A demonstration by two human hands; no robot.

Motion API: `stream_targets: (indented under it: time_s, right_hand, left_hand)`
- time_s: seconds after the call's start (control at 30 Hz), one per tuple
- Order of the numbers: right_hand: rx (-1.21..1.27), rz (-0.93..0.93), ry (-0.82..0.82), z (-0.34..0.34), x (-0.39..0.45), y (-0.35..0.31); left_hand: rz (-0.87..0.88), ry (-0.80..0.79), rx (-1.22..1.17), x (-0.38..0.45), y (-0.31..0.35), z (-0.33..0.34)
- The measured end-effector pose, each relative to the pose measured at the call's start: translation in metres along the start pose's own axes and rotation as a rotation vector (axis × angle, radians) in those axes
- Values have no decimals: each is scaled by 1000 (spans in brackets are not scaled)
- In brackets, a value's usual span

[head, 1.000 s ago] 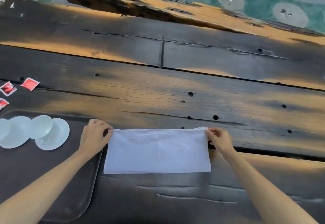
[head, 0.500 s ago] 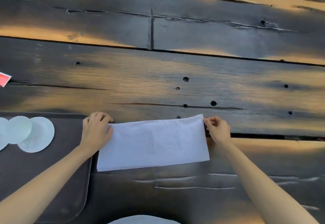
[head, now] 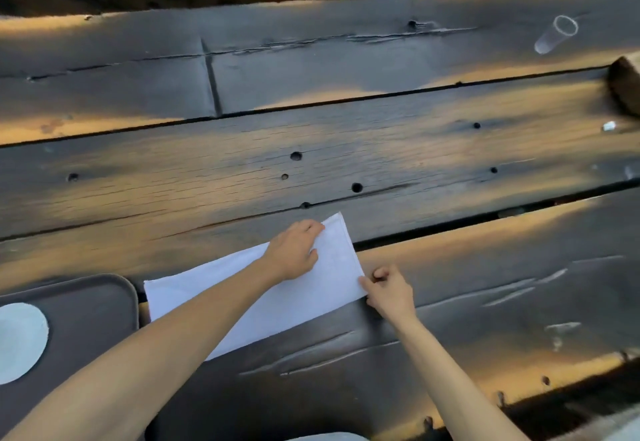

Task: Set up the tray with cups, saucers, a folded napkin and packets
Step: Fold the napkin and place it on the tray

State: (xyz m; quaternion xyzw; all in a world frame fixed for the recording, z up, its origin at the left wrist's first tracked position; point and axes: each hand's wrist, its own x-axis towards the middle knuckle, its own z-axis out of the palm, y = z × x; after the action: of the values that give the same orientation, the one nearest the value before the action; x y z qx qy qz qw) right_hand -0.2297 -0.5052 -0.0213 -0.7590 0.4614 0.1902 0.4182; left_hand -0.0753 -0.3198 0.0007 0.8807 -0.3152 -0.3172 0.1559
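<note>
Left hand (head: pixel 294 253) flat on white napkin (head: pixel 304 298), right hand (head: pixel 389 293) pinching its corner

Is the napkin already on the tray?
No, the white napkin lies on the wooden table beside the tray, under both hands.

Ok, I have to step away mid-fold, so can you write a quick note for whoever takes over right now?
Left hand: flat on the white napkin, fingers near its far right corner.
Right hand: pinch grip on the napkin's near right corner.
Napkin: a long folded strip on the wooden table, just right of the tray, not on it.
Tray: one white saucer shows at the left edge; the rest is out of frame.
Done: the first fold, by the look of it.
Left: finish folding, move the napkin onto the tray. Cups and packets are not in view, so check them.
</note>
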Motion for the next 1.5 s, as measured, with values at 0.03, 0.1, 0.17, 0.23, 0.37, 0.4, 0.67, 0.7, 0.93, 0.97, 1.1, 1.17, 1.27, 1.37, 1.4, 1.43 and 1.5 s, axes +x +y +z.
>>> stream_targets:
  time_s: [0.03, 0.1, 0.17, 0.23, 0.37, 0.4, 0.67, 0.7, 0.93, 0.97, 1.1, 1.17, 1.27, 1.37, 1.4, 1.43, 1.5]
  right_hand:
    - [64, 14, 16, 3, -2, 1]
    - [213, 57, 32, 9, -7, 1]
    - [304, 81, 41, 11, -9, 3]
    - [336, 87, 24, 9, -11, 4]
    - [455, 120, -92, -4, -19, 2]
    - [480, 118, -116, -8, -21, 1]
    - [557, -57, -156, -41, -35, -12]
    - [539, -92, -163, -45, -36, -15]
    - [412, -281, -127, -74, -49, -44]
    - [389, -300, -126, -79, -50, -48]
    - [271, -410, -146, -95, -57, -70]
    - [229, -466, -158, -101, -61, -87]
    - [203, -581, -185, -106, -72, -120]
    - [193, -728, -227, -106, -85, -159]
    - [176, -777, -231, -105, -90, -173]
    - [161, -827, -229, -105, -95, -188]
    - [149, -941, -210, -106, -106, -216]
  left_hand:
    - [27, -27, 43, 10, 10, 0]
    - [126, -76, 207, 30, 28, -2]
    - [245, -137, 393, 48, 42, -3]
    - [337, -192, 543, 62, 51, -2]
    - [414, -196, 628, 81, 50, -7]
    - [426, -193, 625, 84, 49, -11]
    - [438, -329, 338, 85, 35, -61]
    - [449, -319, 336, 83, 34, -68]
    - [422, -242, 269, 62, 32, -112]
    - [404, -235, 250, 56, 31, -121]
    - [344, -141, 170, 20, 23, -157]
    - [302, -83, 143, -4, 17, -174]
    - [240, 40, 114, -43, 7, -198]
    - [173, 182, 67, -84, -5, -222]
    - [153, 219, 54, -97, -8, -230]
    - [136, 259, 38, -110, -12, -238]
    - [128, 371, -7, -135, -17, -253]
